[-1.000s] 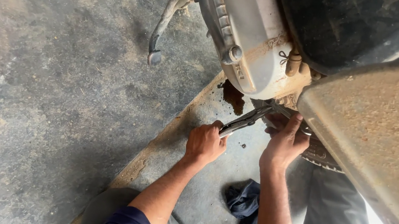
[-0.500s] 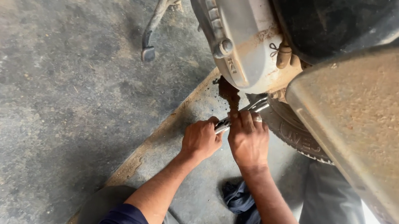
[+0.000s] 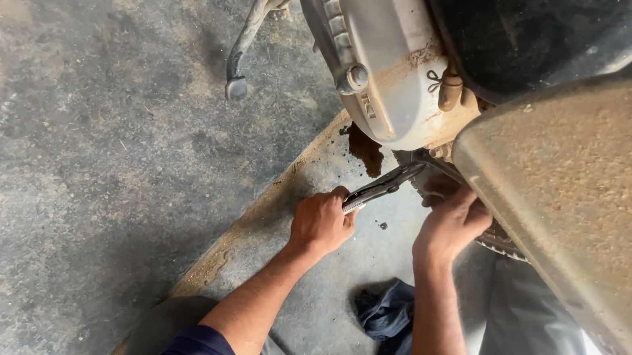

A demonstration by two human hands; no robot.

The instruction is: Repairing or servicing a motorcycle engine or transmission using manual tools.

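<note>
L hand (image 3: 321,223) grips pliers (image 3: 382,186) under scooter engine cover (image 3: 385,56); R hand (image 3: 450,224) reaches beneath. Dark rag (image 3: 388,321) on floor (image 3: 73,170).

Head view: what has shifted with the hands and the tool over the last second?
The right hand, pressed against the left hand half a second ago, has moved right again, back under the dusty tan mudguard by the tyre. The left hand still grips the handles of the long grey metal pliers, angled up toward the silver engine casing. The dark blue rag lies unmoved on the floor.

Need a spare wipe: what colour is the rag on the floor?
Dark blue rag, head view.
</note>
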